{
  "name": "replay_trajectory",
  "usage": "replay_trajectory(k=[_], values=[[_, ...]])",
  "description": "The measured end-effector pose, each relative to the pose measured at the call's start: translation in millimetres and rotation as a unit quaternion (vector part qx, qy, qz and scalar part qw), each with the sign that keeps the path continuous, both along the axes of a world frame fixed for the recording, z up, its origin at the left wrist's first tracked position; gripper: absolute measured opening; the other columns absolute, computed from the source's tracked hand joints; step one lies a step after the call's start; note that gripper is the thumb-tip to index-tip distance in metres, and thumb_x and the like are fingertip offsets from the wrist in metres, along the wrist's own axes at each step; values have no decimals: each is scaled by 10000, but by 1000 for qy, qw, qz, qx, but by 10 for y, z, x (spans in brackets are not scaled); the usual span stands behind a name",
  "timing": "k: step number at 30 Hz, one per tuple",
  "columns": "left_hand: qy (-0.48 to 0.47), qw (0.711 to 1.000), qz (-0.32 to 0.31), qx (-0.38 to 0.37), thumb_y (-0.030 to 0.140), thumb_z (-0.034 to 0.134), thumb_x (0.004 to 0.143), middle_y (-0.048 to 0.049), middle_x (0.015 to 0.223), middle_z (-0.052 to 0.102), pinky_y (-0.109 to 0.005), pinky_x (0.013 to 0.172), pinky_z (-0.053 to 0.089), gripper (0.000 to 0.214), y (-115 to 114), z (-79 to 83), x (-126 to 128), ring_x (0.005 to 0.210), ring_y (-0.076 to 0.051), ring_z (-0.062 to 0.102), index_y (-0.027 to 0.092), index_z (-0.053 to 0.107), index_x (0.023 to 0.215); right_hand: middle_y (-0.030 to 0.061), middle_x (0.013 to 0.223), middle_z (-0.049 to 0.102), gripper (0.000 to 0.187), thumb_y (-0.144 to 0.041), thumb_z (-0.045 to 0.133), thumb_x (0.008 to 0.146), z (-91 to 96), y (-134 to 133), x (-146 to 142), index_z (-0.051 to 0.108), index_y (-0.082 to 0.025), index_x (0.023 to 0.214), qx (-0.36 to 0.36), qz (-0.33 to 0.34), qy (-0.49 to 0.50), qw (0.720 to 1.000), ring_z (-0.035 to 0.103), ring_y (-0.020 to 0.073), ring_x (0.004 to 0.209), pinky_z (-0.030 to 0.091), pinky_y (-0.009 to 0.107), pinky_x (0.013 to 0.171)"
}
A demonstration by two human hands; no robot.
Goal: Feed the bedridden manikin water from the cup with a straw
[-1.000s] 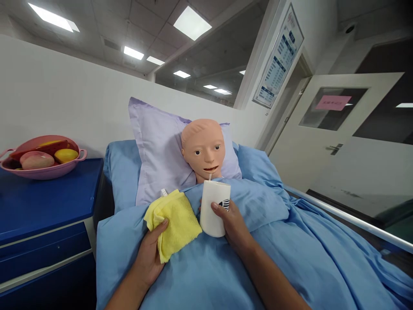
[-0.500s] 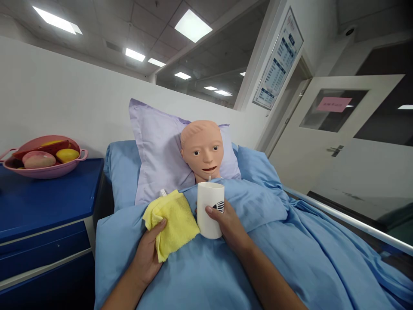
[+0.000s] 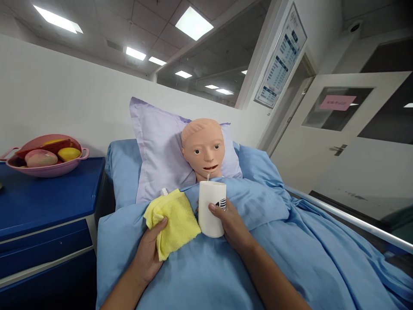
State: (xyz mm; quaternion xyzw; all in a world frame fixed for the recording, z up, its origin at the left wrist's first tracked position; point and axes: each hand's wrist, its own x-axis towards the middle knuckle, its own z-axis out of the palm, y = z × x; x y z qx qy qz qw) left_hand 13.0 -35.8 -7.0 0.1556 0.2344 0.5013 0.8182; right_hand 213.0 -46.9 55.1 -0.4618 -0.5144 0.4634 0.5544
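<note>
My left hand [image 3: 151,246] grips a folded yellow towel [image 3: 177,224], thumb on top and the fingers hidden beneath it. In my right hand [image 3: 232,224] is a white cup [image 3: 210,215] with a black striped print, held upright; the thumb lies across its front. A short pale straw [image 3: 208,177] sticks up above the cup's rim, close below the mouth of a mannequin head [image 3: 204,146]. The head rests on a lilac pillow [image 3: 158,146], its mouth slightly open. A blue quilt [image 3: 258,249] covers the body up to the neck, under both hands.
On the left a blue bedside cabinet [image 3: 74,196] carries a pink basket [image 3: 54,171] of fruit. A pale bed rail [image 3: 348,218] runs along the right side. A door [image 3: 306,159] stands beyond it, and a white wall [image 3: 80,103] is behind the bed.
The camera view has shifted slightly. The straw now leans a little differently above the cup. Both hands keep their hold on the towel and the cup.
</note>
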Motion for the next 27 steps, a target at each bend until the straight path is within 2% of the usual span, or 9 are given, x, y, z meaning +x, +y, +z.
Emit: replay_trajectory(k=[7, 27], values=[[-4, 1000, -10, 6, 232, 656, 806, -113, 1180, 670, -394, 1051, 452, 520, 3, -4, 3, 1143, -276, 587, 136, 517, 1297, 104, 1042, 684, 521, -445, 700, 761, -46, 21, 16, 555, -195, 1194, 2, 2, -2, 1000, 644, 283, 940, 528, 356, 694], [-9, 1000, -12, -1, 221, 650, 807, -114, 1178, 671, -405, 1037, 466, 540, -10, 5, -4, 1127, -279, 599, 134, 489, 1315, 91, 1010, 676, 506, -447, 716, 742, -51, 23, 10, 573, -201, 1161, 3, -9, 2, 1000, 640, 267, 887, 510, 352, 675]])
